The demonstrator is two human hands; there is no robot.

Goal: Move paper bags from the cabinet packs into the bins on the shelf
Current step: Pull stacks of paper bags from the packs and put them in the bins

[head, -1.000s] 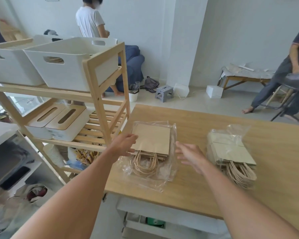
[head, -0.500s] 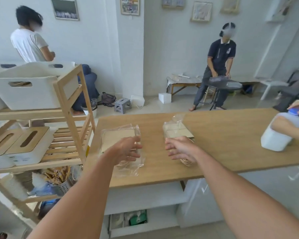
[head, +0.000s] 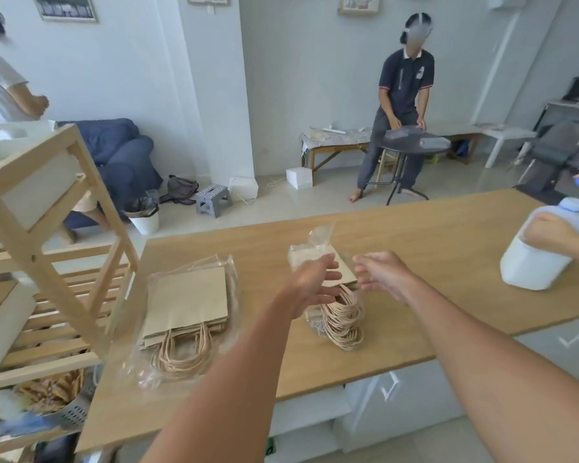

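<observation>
On countertop (head: 415,248), pack (head: 189,302) handles-nearward

1. Two clear plastic packs of paper bags lie on the wooden cabinet top (head: 415,248): the left pack (head: 188,305) and the right pack (head: 335,295).
2. Two hands of the wearer reach over the right pack: the left hand (head: 310,284) and the right hand (head: 383,275).
3. One white plastic jug (head: 535,262) stands at the right, gripped by one other hand (head: 549,233).
4. One wooden shelf (head: 44,228) stands at the left.
5. Two other people are in the room: one seated person (head: 403,105) and one person in white (head: 0,91).
6. One grey step stool (head: 213,199), one white box (head: 299,178).
</observation>
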